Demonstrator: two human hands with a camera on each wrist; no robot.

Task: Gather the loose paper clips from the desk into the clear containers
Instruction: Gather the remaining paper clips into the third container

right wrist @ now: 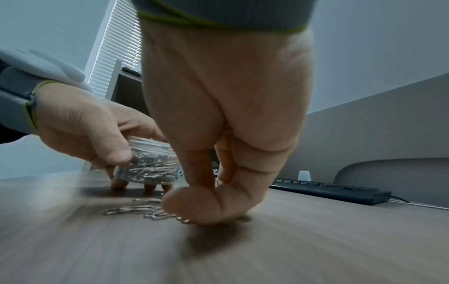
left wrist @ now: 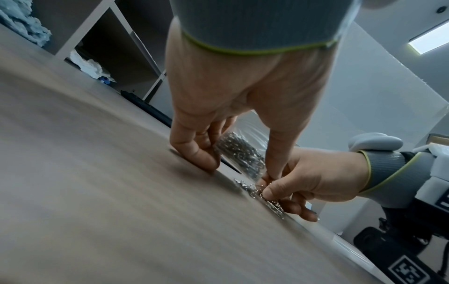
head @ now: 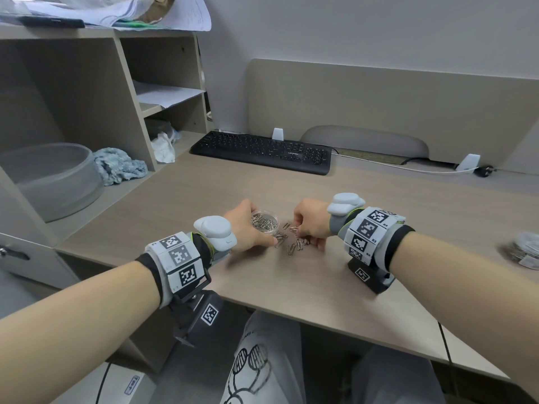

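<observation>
My left hand (head: 243,228) grips a small clear round container (head: 264,223) that is tilted toward the right and holds many silver paper clips. Its fingertips rest on the desk under the container (right wrist: 148,167). Several loose paper clips (head: 295,244) lie on the desk just right of it. My right hand (head: 309,228) is curled down over that pile, with thumb and fingers pinching some of the paper clips (left wrist: 263,192). More loose paper clips (right wrist: 136,208) lie flat beside the right thumb. The two hands nearly touch.
A black keyboard (head: 262,151) lies at the back of the desk with a white cable (head: 408,169) to its right. Another clear container of clips (head: 523,249) sits at the right edge. A grey bowl (head: 52,179) and blue cloth (head: 119,164) sit in the shelf unit on the left.
</observation>
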